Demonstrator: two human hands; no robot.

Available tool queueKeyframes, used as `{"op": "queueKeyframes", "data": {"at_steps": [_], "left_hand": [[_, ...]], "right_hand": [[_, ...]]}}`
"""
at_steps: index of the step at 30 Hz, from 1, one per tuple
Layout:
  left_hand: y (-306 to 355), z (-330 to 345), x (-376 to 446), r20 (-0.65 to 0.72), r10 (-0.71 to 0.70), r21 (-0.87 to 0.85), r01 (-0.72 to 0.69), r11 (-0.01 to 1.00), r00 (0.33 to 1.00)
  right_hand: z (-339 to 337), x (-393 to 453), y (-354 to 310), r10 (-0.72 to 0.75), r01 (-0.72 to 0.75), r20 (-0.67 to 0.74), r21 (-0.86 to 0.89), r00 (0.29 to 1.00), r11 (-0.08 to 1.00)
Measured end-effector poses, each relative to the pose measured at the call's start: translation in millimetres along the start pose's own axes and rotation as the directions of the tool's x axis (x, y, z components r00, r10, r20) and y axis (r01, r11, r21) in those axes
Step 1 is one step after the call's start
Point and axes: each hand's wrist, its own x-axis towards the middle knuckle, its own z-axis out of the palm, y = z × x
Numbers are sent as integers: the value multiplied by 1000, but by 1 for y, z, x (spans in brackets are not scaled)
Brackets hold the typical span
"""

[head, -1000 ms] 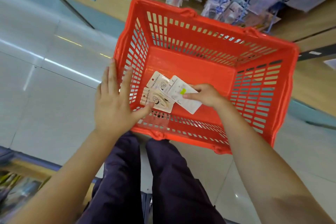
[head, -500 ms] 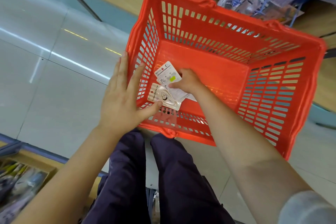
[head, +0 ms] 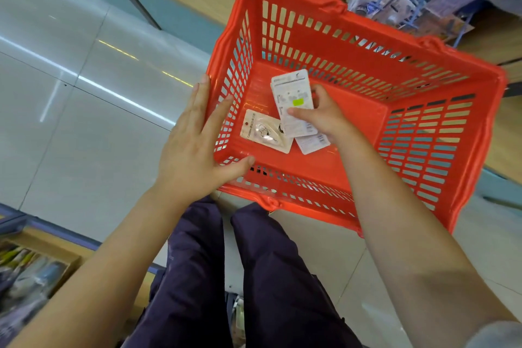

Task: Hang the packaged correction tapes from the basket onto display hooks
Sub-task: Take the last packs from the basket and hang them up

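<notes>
Orange plastic basket [head: 440,133] sits tilted before the display hooks [head: 401,5], the left hand [head: 195,147] resting flat-fingered on its near-left corner. The right hand [head: 324,118], its grip pinching one correction tape pack [head: 293,102], lifts it; two packs [head: 265,133] lie on the basket floor, none of these hung yet.

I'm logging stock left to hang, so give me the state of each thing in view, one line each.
Red basket: upright on the floor, nearly empty.
Left hand: fingers straight, resting on the basket's near-left corner.
Right hand: inside the basket, pinching a packet.
Held correction tape packet: back side up, lifted at an angle.
Face-up packet: lying flat on the basket floor.
Third packet: back up, partly hidden under the hand.
</notes>
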Motion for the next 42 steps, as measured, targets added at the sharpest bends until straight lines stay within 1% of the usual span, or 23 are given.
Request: {"op": "queueKeyframes", "data": {"at_steps": [1, 2, 3, 6, 12, 14, 16, 21, 24, 26, 28, 30, 32, 34, 36, 37, 39, 40, 41, 42], "left_hand": [[-2, -2, 0, 13, -1, -12, 1, 1000, 1000], [-3, -4, -1, 24, -3, -23, 3, 1000, 1000], [-4, -5, -1, 34, -6, -32, 7, 999, 999], [-4, -4, -1, 39, -17, -43, 18, 999, 999], [-6, 0, -1, 12, -5, -48, 6, 999, 1000], [-6, 1, -1, 3, -1, -42, 2, 999, 1000], [-5, 1, -1, -4, -1, -32, 1, 999, 1000], [-3, -1, -1, 1, -6, -39, 6, 999, 1000], [-4, -1, 0, 3, -4, -34, 4, 999, 1000], [-2, -3, 1, 8, -1, -10, 1, 1000, 1000], [1, -8, 2, 44, -29, 12, 28, 1000, 999], [14, -24, 7, 94, -72, 13, 71, 997, 993], [40, -51, 18, 111, -100, -19, 103, 995, 989], [78, -85, 30, 113, -148, -98, 159, 982, 983], [118, -118, 40, 107, -209, -265, 230, 936, 972], [138, -133, 44, 104, -217, -390, 241, 889, 971], [175, -159, 50, 93, -216, -647, 224, 729, 972], [192, -171, 52, 88, -220, -726, 213, 654, 972], [206, -183, 53, 86, -229, -764, 212, 609, 970], [220, -194, 54, 78, -236, -782, 206, 588, 969]], "right_hand": [[-3, -2, -5, 4, -6, 21, 91, 1000, 996], [-3, -2, -8, 4, -13, 61, 143, 998, 990], [0, -2, -10, 5, -20, 101, 145, 995, 989], [17, 2, -11, 63, -73, 171, 52, 983, 996], [37, 5, 9, 201, -226, 288, 56, 936, 973], [45, 3, 11, 220, -255, 344, 58, 913, 965], [50, 3, 11, 218, -255, 364, 57, 906, 965], [47, 3, 13, 193, -227, 325, 69, 926, 971], [38, -7, 10, 152, -200, 291, 143, 944, 969], [29, -20, 6, 134, -191, 249, 222, 959, 956], [20, -38, -2, 100, -164, 211, 315, 972, 935], [8, -66, -20, 42, -105, 163, 404, 986, 909], [-8, -106, -51, -44, -14, 98, 523, 994, 852], [-24, -152, -84, -138, 82, 38, 641, 990, 763], [-40, -198, -115, -239, 179, -19, 719, 971, 672], [-46, -220, -130, -277, 216, -43, 741, 960, 635], [-56, -261, -158, -341, 279, -81, 762, 937, 584], [-59, -279, -170, -371, 301, -89, 768, 924, 565], [-62, -296, -182, -397, 317, -92, 771, 913, 552], [-65, -311, -192, -420, 335, -97, 771, 902, 542]]}}
